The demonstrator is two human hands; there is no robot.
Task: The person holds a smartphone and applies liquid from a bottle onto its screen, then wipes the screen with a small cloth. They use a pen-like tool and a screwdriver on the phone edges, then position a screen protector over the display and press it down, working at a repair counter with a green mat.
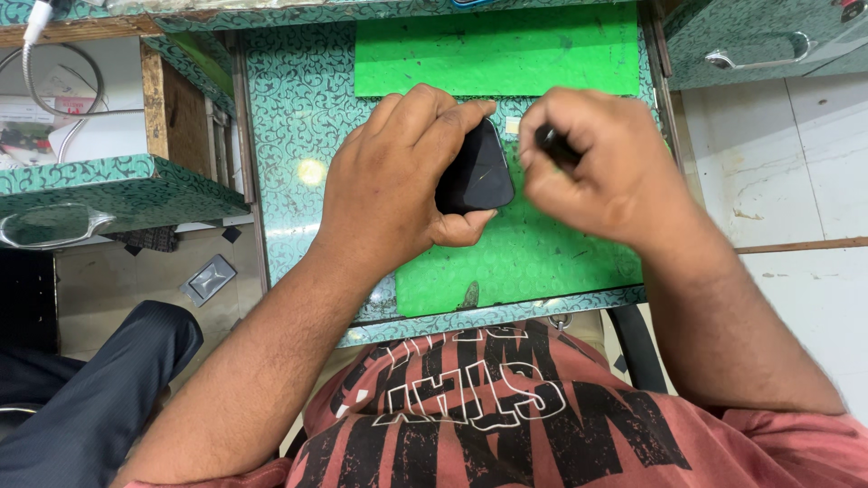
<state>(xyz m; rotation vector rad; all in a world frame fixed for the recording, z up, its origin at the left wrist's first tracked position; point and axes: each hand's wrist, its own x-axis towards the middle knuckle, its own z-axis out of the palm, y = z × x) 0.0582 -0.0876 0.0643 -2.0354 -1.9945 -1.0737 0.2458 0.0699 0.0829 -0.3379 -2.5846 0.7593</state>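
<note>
My left hand (pixel 398 176) grips a black smartphone (pixel 476 172), holding it flat just above a green mat (pixel 524 262) on the patterned teal worktop (pixel 289 117). Fingers wrap the phone's top edge and the thumb presses its lower edge. My right hand (pixel 601 167) is closed around a small black tool (pixel 553 145) whose tip points toward the phone's right side. The right hand is slightly blurred.
A second green mat (pixel 497 50) lies at the back of the worktop. A teal shelf (pixel 108 190) with a cable (pixel 36 81) stands at left. At the upper right a drawer has a metal handle (pixel 755 56). White floor tiles (pixel 796 181) lie to the right.
</note>
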